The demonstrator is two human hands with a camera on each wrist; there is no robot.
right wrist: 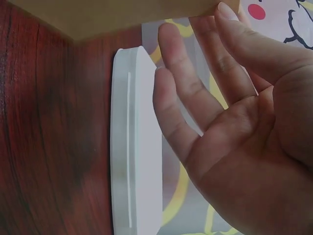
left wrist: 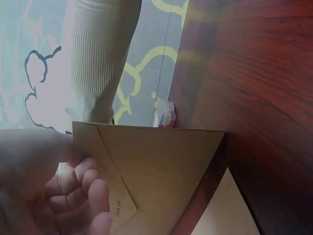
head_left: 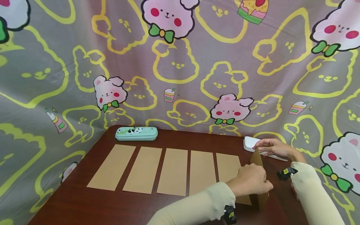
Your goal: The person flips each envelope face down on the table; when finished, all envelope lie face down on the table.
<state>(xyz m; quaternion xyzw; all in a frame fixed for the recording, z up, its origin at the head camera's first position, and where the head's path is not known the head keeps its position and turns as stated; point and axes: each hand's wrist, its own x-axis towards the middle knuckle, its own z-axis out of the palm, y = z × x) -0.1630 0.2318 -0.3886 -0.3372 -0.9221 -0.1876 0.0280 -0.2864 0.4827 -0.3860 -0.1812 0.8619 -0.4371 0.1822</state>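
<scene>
A brown paper envelope [head_left: 256,157] stands on edge at the right end of the table, held between both hands. My left hand [head_left: 251,179] grips its near part with curled fingers. The left wrist view shows a pointed flap [left wrist: 117,191] with small dark writing on it. My right hand [right wrist: 244,127] pinches the envelope's far top corner between thumb and finger, its other fingers spread loosely. Whether more than one envelope is held, I cannot tell. Just left of the hands, a flat brown paper piece [head_left: 227,165] lies partly behind my left forearm.
Several more brown paper pieces [head_left: 172,172] lie in a spaced row across the dark table [head_left: 92,206]. A mint panda pencil case [head_left: 136,133] sits at the back left, a white case [right wrist: 146,147] at the back right. A small clear-and-red package [left wrist: 165,115] lies near the right edge.
</scene>
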